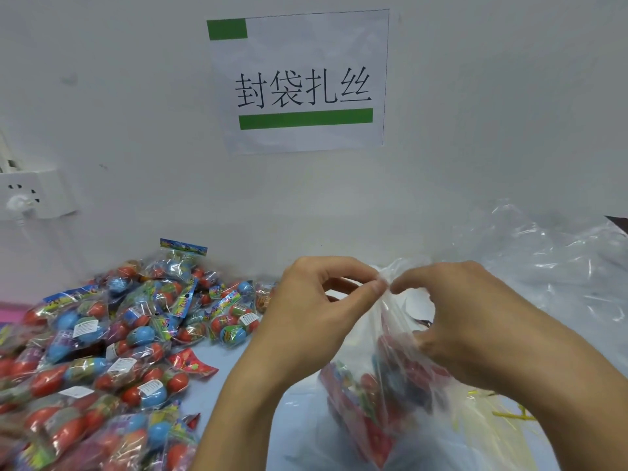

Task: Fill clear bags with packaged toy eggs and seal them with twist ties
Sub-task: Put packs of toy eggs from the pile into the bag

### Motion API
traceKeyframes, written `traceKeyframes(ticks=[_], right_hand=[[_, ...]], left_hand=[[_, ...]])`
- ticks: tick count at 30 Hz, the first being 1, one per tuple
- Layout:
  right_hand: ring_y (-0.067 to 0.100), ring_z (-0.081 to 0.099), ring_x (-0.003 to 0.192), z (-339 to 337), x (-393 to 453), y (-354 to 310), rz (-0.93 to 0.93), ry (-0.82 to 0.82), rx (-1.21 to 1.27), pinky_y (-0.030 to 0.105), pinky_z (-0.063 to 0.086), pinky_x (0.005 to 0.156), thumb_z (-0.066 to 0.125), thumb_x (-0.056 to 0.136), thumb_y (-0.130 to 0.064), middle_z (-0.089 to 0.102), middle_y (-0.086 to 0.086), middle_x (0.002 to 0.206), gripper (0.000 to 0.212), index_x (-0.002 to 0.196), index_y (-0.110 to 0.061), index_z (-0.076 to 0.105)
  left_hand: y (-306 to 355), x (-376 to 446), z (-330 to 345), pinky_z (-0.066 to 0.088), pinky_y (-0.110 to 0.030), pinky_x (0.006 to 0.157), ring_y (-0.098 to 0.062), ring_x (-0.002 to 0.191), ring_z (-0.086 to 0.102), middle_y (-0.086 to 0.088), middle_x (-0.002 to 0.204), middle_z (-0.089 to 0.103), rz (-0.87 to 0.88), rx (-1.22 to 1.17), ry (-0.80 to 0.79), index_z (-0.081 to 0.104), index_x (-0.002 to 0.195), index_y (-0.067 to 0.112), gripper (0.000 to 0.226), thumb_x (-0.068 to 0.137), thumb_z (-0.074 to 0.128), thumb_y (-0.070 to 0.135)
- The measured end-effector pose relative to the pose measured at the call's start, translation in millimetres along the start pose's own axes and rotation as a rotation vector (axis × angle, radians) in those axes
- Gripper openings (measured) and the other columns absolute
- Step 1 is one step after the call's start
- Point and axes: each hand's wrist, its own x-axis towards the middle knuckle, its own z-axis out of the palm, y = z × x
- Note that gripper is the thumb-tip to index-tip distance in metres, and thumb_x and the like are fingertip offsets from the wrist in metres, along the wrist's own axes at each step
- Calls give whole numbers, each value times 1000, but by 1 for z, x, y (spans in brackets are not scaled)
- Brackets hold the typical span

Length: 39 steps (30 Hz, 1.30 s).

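Head view, near to far: bag [390,385] stands on surface [238,362], eggs already inside. Left hand [306,311] and right hand [452,321] both pinch its mouth at the top — grip closed on plastic. Looks like gathering the neck; next calls for a tie [513,416], lying to the right. Egg pile [102,334] sits left.

A heap of packaged toy eggs [102,345] fills the table's left side, up to the wall. A bare strip of pale blue table [210,399] runs between that heap and the clear bag [384,385] at centre. Right of the bag, yellow twist ties [509,414] and crumpled empty clear bags [550,266] crowd the surface.
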Motion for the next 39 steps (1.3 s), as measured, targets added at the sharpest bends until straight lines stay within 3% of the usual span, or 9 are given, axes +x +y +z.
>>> traceKeyframes(ticks=[3, 6, 9, 13, 19, 23, 29, 34, 39], right_hand=[[12, 69, 76, -1, 4, 1, -125, 89, 89, 31, 59, 67, 71, 85, -39, 67, -11, 98, 5, 90, -36, 72], [22, 57, 50, 2, 7, 0, -223, -48, 152, 35, 52, 46, 58, 92, -22, 61, -6, 58, 27, 66, -18, 66], [18, 72, 77, 10, 10, 2, -233, -210, 211, 40, 61, 68, 54, 94, -18, 75, -5, 85, 23, 87, -26, 75], [-11, 63, 101, 10, 9, 3, -299, -344, 256, 19, 54, 90, 54, 99, -26, 69, -30, 105, 28, 101, -47, 73], [20, 69, 105, 14, 5, -2, -277, -579, 129, 39, 60, 88, 48, 97, -16, 66, -18, 121, 48, 107, -59, 67], [8, 56, 117, 14, 6, -7, -338, -634, 8, 19, 49, 96, 43, 95, -11, 56, -26, 137, 62, 121, -66, 57], [1, 44, 74, 20, 10, -7, -281, -659, -184, 0, 28, 56, 43, 101, -21, 51, -19, 91, 39, 132, -38, 59], [23, 51, 118, 30, 10, -16, -216, -680, -232, 24, 37, 89, 44, 102, -17, 57, 2, 137, 39, 138, -26, 56], [16, 47, 86, 39, 14, -15, -215, -512, -140, 18, 35, 59, 47, 100, -35, 51, -6, 87, 23, 113, -23, 62]], left_hand=[[-1, 1, -2, 58, -35, 78, -10, 84, 70, 9, 84, 75, 3, -17, 8, 79, 83, 20, 10, 90, 72, 22], [0, 0, -3, 57, -49, 86, -16, 90, 71, 6, 88, 76, 9, -57, -18, 79, 85, 18, 12, 89, 70, 25], [0, -1, -2, 58, -43, 82, -15, 89, 71, 5, 86, 76, 14, -73, -78, 78, 87, 18, 14, 87, 67, 26], [-3, -2, -6, 58, -33, 78, -13, 90, 71, 3, 89, 76, 16, -77, -147, 78, 87, 14, 10, 91, 69, 17], [-1, -4, -7, 55, -26, 75, -12, 94, 70, 6, 97, 74, 14, -112, -212, 78, 81, 15, 5, 86, 76, 14], [2, -5, -6, 55, -22, 76, -8, 93, 70, 8, 97, 75, 10, -82, -272, 78, 79, 19, 9, 85, 77, 12], [3, -5, -5, 54, -19, 78, -6, 93, 70, 7, 97, 75, -28, -33, -319, 78, 79, 11, 5, 82, 78, 6], [-1, -6, -7, 54, -19, 79, -5, 94, 70, 8, 95, 75, -52, -4, -331, 78, 78, 16, 10, 82, 77, 7], [-4, -5, -11, 57, -42, 89, -8, 94, 70, 9, 92, 75, -53, 7, -294, 77, 84, 20, 4, 82, 74, 22]])
